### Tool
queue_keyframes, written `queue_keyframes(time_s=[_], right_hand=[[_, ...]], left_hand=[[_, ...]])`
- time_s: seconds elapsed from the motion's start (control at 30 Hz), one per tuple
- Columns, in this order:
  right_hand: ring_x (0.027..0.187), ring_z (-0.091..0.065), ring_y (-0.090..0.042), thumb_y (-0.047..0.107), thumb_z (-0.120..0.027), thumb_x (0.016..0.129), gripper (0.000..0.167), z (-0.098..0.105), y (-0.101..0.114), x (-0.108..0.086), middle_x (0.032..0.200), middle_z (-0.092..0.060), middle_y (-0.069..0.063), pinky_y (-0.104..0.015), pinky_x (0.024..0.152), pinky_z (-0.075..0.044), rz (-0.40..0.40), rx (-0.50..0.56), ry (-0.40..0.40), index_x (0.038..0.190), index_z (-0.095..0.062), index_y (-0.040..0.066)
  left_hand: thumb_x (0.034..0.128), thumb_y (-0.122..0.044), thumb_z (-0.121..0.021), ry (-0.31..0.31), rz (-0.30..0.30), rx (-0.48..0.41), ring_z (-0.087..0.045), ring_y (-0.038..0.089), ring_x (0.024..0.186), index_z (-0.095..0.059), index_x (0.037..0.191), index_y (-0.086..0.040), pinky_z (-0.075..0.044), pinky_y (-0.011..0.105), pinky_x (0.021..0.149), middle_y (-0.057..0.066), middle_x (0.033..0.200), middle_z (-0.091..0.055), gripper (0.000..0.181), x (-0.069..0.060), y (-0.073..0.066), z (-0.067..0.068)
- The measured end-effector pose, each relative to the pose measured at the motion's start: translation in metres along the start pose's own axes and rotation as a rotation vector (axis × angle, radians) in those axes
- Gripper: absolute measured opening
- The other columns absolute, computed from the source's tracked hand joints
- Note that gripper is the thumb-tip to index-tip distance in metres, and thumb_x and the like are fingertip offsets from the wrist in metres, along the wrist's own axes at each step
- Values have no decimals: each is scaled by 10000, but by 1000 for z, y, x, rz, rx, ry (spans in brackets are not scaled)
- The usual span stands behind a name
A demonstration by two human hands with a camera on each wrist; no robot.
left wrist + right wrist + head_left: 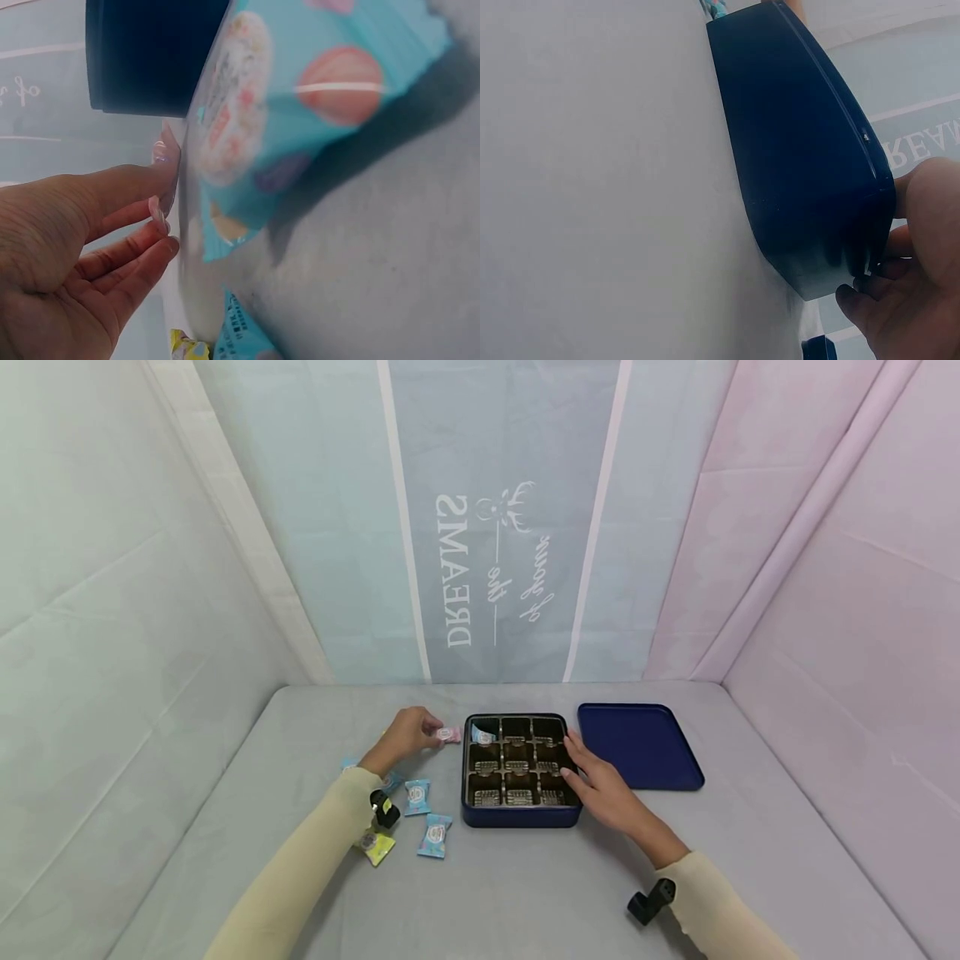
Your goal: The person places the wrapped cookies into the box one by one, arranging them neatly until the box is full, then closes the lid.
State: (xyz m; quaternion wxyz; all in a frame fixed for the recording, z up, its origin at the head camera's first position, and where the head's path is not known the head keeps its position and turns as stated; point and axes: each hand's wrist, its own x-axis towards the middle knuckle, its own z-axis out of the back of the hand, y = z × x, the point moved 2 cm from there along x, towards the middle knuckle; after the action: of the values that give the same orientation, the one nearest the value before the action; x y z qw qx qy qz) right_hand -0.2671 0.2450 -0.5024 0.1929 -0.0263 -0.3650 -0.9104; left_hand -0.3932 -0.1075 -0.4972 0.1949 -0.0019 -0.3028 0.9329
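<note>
My left hand (408,735) pinches the left end of a small pink wrapped sweet (448,735), just left of a dark blue tin (521,817). The tin has a black divided insert, and one blue wrapped sweet (482,736) lies in its back left compartment. My right hand (600,781) holds the tin's right wall, with fingertips over the rim and other fingers curled against the outside, as the right wrist view shows. In the left wrist view a blue wrapped sweet (322,97) looms large beside my left hand (97,247).
Blue sweets (435,836) and a yellow sweet (377,846) lie near my left forearm, which partly hides some of them. Right of the tin lies a flat blue lid (637,747). Fabric walls stand behind and on both sides of the grey table (525,893).
</note>
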Motion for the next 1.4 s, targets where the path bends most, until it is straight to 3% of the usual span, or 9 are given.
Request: queue_keyframes(time_s=[0.23, 0.43, 0.83, 1.1, 1.4], right_hand=[[1501, -232, -386, 239, -525, 1079, 637, 1, 1, 0, 1686, -94, -92, -610, 1125, -328, -11, -10, 11, 1588, -239, -15], [1503, -221, -390, 242, -525, 1078, 639, 1, 1, 0, 1686, -92, -90, -614, 1129, -319, -20, -14, 17, 1588, -237, -14], [1498, -236, -390, 226, -534, 1074, 640, 5, 4, 0, 1686, -96, -84, -593, 1082, -396, -35, -1, 17, 1590, -237, -9], [1505, -221, -378, 227, -529, 1076, 641, 6, 5, 1, 1687, -86, -73, -581, 1091, -391, -34, 15, 25, 1594, -228, -1], [1500, -242, -379, 251, -526, 1078, 646, 7, 5, 3, 1686, -93, -79, -600, 1122, -343, -30, 4, 30, 1594, -231, -3]], left_hand=[[807, -21, -838, -9, 9, -34, -667, 191, 864, -785, 1037, -8, -570, 344, 776, 73, 967, -712, 237, -5, -3, 5], [832, -49, -829, -27, -26, -30, -680, 206, 880, -782, 1055, 0, -577, 357, 790, 80, 976, -711, 232, -10, -3, 9], [860, -76, -808, -93, -53, -65, -673, 274, 916, -774, 1080, 20, -586, 392, 822, 123, 1006, -682, 243, -21, -11, 21], [867, -93, -810, -139, -93, -93, -673, 273, 919, -765, 1099, 32, -594, 378, 841, 128, 1015, -666, 268, -22, -16, 21], [874, -121, -813, -144, -121, -102, -675, 269, 930, -777, 1091, 8, -590, 386, 865, 99, 1016, -666, 255, -24, -23, 21]])
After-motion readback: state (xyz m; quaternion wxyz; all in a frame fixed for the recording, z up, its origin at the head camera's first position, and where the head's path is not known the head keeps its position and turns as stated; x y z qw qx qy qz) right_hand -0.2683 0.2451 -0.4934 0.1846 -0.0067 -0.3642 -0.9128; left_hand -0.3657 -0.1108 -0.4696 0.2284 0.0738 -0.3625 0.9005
